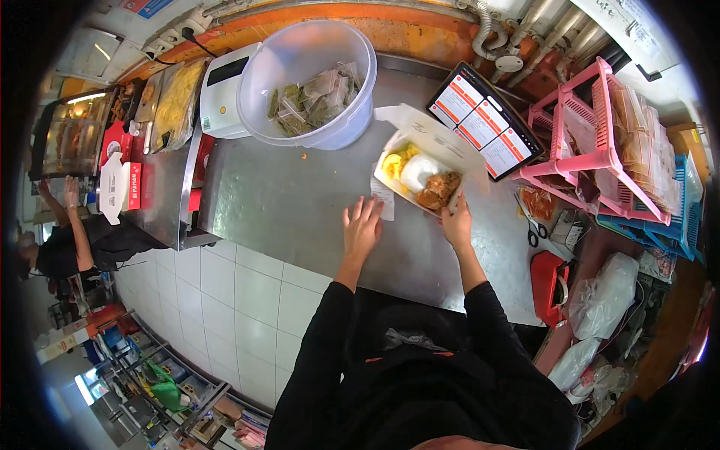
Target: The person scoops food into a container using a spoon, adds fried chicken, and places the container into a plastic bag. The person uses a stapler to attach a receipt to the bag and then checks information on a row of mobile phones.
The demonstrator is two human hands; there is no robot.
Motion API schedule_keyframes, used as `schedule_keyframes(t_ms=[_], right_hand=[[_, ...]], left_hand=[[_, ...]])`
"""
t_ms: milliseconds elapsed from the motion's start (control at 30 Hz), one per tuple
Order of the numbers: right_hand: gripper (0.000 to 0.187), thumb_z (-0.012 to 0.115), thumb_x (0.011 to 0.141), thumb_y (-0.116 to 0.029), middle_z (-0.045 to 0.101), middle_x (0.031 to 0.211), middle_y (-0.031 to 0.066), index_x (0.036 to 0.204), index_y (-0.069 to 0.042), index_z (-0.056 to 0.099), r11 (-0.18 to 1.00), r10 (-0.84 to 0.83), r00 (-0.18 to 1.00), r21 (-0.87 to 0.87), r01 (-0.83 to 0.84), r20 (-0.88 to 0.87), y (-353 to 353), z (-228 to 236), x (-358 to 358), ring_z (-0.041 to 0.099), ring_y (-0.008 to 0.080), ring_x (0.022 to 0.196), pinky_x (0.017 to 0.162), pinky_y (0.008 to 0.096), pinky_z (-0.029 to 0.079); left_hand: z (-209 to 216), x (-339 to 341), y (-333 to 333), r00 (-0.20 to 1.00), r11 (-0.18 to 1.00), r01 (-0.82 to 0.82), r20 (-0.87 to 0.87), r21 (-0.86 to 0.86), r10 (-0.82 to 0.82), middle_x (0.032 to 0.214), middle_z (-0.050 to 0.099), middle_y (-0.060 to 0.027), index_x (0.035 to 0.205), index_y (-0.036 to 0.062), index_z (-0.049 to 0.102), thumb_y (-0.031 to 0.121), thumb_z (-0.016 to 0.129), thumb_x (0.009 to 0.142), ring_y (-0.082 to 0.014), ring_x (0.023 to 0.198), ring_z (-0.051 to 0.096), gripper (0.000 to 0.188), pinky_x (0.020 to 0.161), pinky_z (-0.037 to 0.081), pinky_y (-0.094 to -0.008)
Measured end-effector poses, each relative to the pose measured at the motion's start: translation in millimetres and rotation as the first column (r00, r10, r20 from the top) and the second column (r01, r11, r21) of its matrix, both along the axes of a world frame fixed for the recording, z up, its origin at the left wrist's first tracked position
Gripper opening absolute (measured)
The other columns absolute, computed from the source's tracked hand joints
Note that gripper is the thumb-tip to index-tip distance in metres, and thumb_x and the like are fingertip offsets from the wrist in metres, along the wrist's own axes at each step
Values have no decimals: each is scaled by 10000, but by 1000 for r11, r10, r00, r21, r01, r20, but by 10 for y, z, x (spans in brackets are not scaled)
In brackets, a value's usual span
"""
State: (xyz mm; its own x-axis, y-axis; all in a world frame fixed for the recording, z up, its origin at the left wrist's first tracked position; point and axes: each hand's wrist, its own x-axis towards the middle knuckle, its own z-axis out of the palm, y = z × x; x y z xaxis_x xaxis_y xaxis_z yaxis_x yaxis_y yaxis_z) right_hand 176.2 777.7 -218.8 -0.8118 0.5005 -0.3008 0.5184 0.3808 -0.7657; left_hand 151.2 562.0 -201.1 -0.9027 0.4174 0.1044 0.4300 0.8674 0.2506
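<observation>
While the right hand (457, 223) grips it, the food box (436, 141) lies beyond the splayed left hand (361, 229).

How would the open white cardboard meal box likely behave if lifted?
The white cardboard box would probably flex, as it looks thin-walled. Its raised white lid may flop, standing unfastened. The brown crusted food piece looks loose inside, so it might slide if tilted.

Takeaway kitchen, identified by its steel counter (277, 195). The right fingers (448, 217) hold an open meal carton (431, 129) of rice (421, 172) and fried food (438, 192); beyond the left fingers (358, 216) stands a tub (352, 129) of packets (319, 101).
</observation>
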Motion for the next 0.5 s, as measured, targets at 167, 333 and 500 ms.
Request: schedule_keyframes(t_ms=[167, 333, 500], right_hand=[[719, 592, 699, -191, 504, 978, 203, 1284, -47, 200, 985, 6, 1000, -173, -2, 23, -134, -31, -328, 533, 302, 857, 737, 358, 434], [725, 618, 681, -226, 506, 960, 187, 1258, -18, 231, 992, 74, 997, -101, -70, 32, -90, 67, -343, 528, 291, 853, 741, 346, 426], [634, 639, 668, -206, 459, 941, 163, 1172, 3, 317, 972, -182, 959, 111, 209, -215, -39, 609, -310, 499, 282, 824, 721, 358, 419]], left_hand=[[87, -268, -99, 999, 999, 37, 23, 7, -37, 1200, 415, -15, 1087, 159, 480, 145, 543, 702, -240, 1129, 353, 390, 916, 220, -488], [131, -354, -125, 998, 1000, 8, 55, -23, -6, 1216, 394, -29, 1083, 135, 476, 160, 557, 702, -249, 1131, 349, 391, 912, 225, -492], [204, -306, -108, 999, 998, 47, 8, 37, -47, 1204, 395, -65, 1066, 108, 482, 151, 558, 704, -253, 1102, 370, 373, 899, 250, -481]])
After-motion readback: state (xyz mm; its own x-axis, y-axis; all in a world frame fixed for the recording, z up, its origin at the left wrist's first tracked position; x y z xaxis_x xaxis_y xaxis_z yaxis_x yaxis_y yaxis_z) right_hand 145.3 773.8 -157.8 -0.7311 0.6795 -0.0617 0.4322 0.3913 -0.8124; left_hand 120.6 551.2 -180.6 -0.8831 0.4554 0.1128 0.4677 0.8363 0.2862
